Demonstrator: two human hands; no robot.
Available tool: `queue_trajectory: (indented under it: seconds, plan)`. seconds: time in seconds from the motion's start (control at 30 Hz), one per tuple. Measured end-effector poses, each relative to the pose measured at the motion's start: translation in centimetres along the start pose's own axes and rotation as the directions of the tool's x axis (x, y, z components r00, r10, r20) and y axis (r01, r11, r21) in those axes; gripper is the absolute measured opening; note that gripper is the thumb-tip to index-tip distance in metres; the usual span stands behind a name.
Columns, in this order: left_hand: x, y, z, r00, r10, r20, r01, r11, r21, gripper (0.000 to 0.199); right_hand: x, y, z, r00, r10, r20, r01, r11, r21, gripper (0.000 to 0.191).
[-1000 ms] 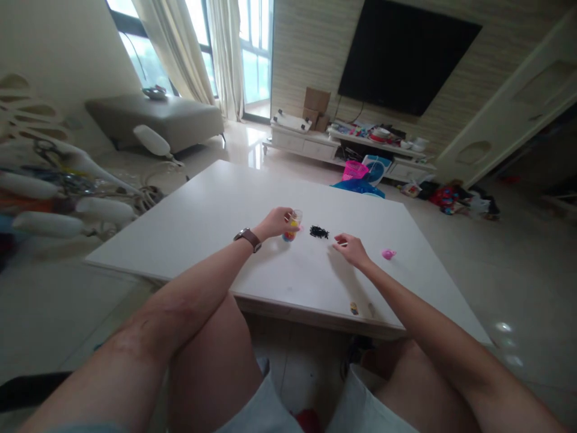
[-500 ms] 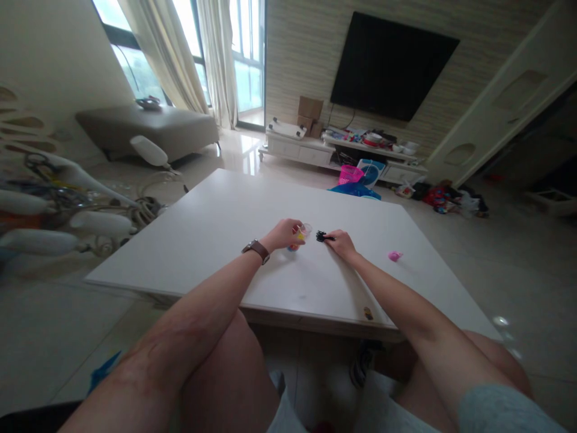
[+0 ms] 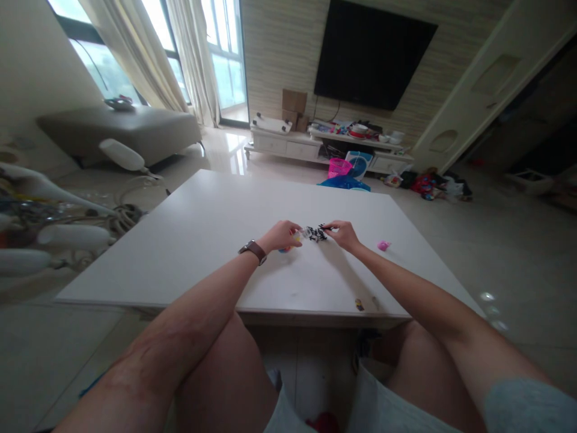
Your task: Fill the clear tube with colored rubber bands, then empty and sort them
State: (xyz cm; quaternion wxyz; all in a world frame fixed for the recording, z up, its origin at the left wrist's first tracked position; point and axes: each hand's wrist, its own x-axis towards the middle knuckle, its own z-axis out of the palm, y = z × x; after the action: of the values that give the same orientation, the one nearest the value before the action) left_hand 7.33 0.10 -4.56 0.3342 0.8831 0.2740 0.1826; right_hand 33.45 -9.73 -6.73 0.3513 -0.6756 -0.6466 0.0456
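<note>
- Left hand [image 3: 280, 234] grips clear jar [image 3: 303, 233], tilted; loosened grip could spill colored contents [image 3: 285, 249] onto counter [image 3: 202, 240].
- Right hand [image 3: 344, 234] pinches black bits [image 3: 318, 236] by jar mouth; loose pile, so nudging could scatter them.

A head-worn camera looks forward and steeply down on a white table [image 3: 216, 252] from above its near edge, the wearer's knees and both forearms in the foreground. Beyond the table's far edge, the wide view reaches a wall-mounted television [image 3: 374, 54], with windows [image 3: 225, 54] to the table's far left. No second view shares the scene.
</note>
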Motion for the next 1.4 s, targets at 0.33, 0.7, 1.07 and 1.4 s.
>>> queue_trajectory:
  seconds: [0.33,0.7,1.07,1.4]
  plan:
    - [1.5,2.4,2.4,0.996,0.039,0.079,-0.046,0.996,0.082,0.037,-3.0,-2.6,-2.6,1.0,-0.013,-0.02,0.015,0.993,0.12,0.016]
    - [0.7,2.4,1.8,0.993,0.086,0.081,-0.091,0.994,0.062,0.038,-3.4,-3.9,-3.1,0.937,-0.316,0.149,0.298,0.945,0.133,0.015]
    - [0.8,2.6,2.2,0.971,0.143,0.192,-0.13,0.988,-0.079,0.035,-3.8,-5.8,-4.1,0.913,-0.358,0.194,0.355,0.933,0.048,0.015]
    - [0.5,3.1,1.7,0.966,0.153,0.207,-0.134,0.986,-0.104,0.029,-3.7,-6.0,-4.1,0.919,-0.384,0.087,0.358,0.908,0.219,0.017]
